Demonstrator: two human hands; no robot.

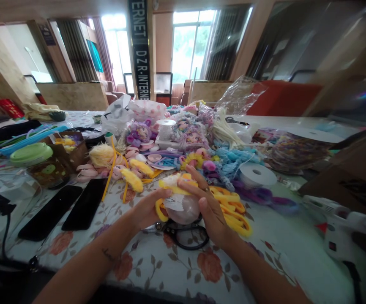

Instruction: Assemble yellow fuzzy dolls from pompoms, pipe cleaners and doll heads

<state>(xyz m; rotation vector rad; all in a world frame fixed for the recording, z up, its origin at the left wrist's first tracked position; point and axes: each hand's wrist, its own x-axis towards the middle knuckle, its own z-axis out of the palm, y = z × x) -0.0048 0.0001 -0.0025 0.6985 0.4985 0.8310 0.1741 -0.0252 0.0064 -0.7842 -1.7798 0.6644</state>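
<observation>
Both my hands hold a translucent, whitish rounded piece [183,214] over the table, with white lace and yellow fuzzy trim [173,185] on its upper side. My left hand [149,207] grips its left edge, thumb on top, beside a hanging yellow loop [161,210]. On the right, my right hand [213,207] wraps it, fingers laid over the yellow trim. Black-handled scissors [191,237] lie just below, their blades hidden. Close to my right hand is a folded yellow fuzzy strip [233,209]. Yellow plush pieces [132,179] rest beyond my left hand.
Two dark phones [84,204] lie at left, near a green-lidded jar [32,154]. Doll faces [141,133], blue yarn [233,158] and a white ribbon spool [257,174] crowd the back. A white glue gun [338,223] stands at right by a cardboard box [357,181].
</observation>
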